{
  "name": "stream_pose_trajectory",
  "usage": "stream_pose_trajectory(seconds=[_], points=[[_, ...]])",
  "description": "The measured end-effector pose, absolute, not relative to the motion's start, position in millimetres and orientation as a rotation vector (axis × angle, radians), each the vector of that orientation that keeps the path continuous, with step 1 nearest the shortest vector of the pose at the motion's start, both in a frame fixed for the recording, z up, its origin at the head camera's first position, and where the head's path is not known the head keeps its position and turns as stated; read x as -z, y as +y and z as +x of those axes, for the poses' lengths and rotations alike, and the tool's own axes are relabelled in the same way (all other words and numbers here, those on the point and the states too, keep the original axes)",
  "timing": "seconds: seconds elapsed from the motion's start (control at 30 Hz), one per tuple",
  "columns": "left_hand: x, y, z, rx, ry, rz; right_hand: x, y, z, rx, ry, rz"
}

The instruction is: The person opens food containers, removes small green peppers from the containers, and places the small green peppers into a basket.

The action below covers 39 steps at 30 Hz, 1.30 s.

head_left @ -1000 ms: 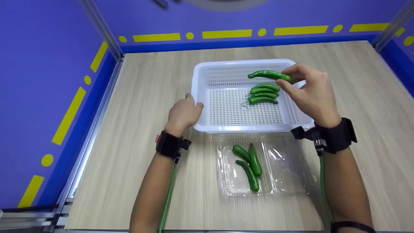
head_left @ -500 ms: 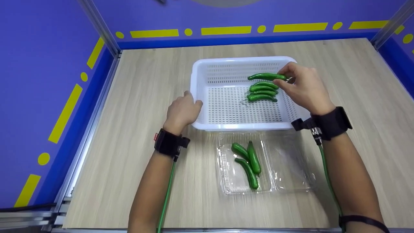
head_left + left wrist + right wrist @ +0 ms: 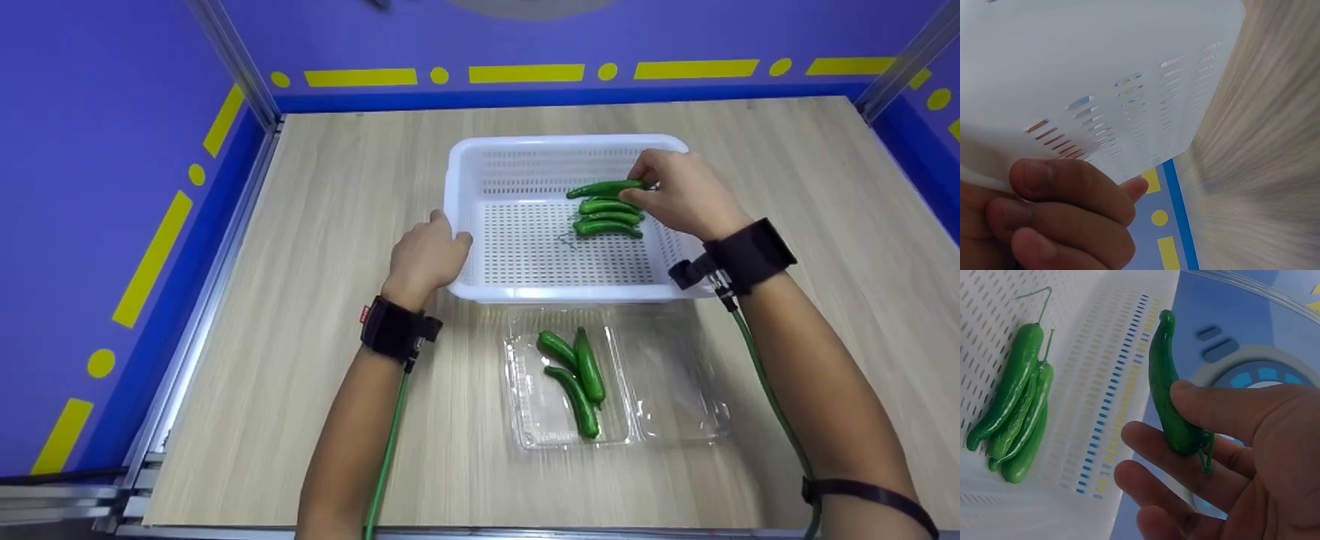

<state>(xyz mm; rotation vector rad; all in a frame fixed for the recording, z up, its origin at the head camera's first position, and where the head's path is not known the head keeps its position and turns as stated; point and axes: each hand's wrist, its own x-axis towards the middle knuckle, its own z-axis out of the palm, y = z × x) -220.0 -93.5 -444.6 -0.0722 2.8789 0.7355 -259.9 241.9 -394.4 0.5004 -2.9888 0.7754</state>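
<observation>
A white perforated basket (image 3: 465,217) stands mid-table with three green peppers (image 3: 607,216) lying side by side in its right part; the right wrist view shows them (image 3: 1016,416) too. My right hand (image 3: 679,196) pinches a fourth green pepper (image 3: 600,188) by its stem end just above the pile, and it shows close up (image 3: 1167,396) between thumb and fingers. My left hand (image 3: 424,259) grips the basket's left front corner, fingers (image 3: 1067,208) curled at its wall (image 3: 1106,84). In front of the basket lies a clear plastic clamshell (image 3: 675,405) with three green peppers (image 3: 577,375) in its left half.
The wooden table (image 3: 337,187) is walled by blue panels with yellow markings. An aluminium rail (image 3: 202,300) runs along the left edge. Green cables (image 3: 386,457) hang from both wrist straps.
My right hand has lowered the held pepper and moved it left, down toward the three peppers in the basket. The left hand has stayed on the basket corner.
</observation>
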Motion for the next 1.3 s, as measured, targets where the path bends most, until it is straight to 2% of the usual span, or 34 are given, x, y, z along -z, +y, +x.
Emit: stream_pose_trajectory(seconds=[0.47, 0.9, 1.3], points=[[448, -92, -221, -0.740, 2.866, -0.071, 425, 238, -287, -0.472, -3.381, 0.629], [445, -92, -223, -0.707, 2.887, -0.072, 441, 237, -292, -0.351, -3.435, 0.564], [447, -94, -222, -0.724, 2.879, -0.095, 441, 230, -297, -0.148, -3.463, 0.487]])
